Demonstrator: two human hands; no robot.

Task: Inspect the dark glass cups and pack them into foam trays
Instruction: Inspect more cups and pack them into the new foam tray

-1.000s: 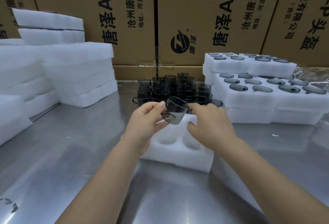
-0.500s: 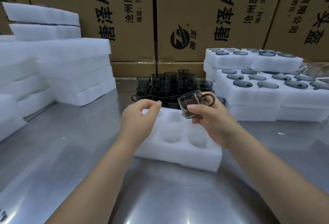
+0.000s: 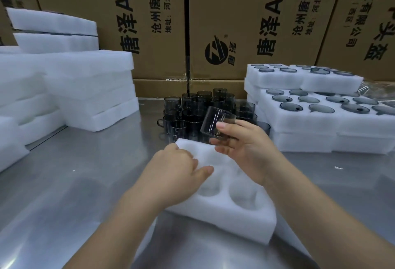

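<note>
My right hand (image 3: 248,146) grips a dark glass cup (image 3: 215,122), tilted on its side above the far end of a white foam tray (image 3: 241,219). The tray lies on the steel table in front of me, and the round pockets that show hold nothing. My left hand (image 3: 173,170) rests on the tray's left side with curled fingers and holds nothing. Behind the tray stands a cluster of several dark glass cups (image 3: 192,108).
Filled foam trays (image 3: 320,116) with cups in their pockets are stacked at the right. Stacks of plain white foam (image 3: 85,89) fill the left. Cardboard boxes (image 3: 256,22) wall off the back. Bare steel table (image 3: 74,183) spreads at the near left.
The cup passed from my left hand to my right hand. My left hand dropped onto the tray's left side. My right hand turned the cup and brought it lower, toward the tray.
</note>
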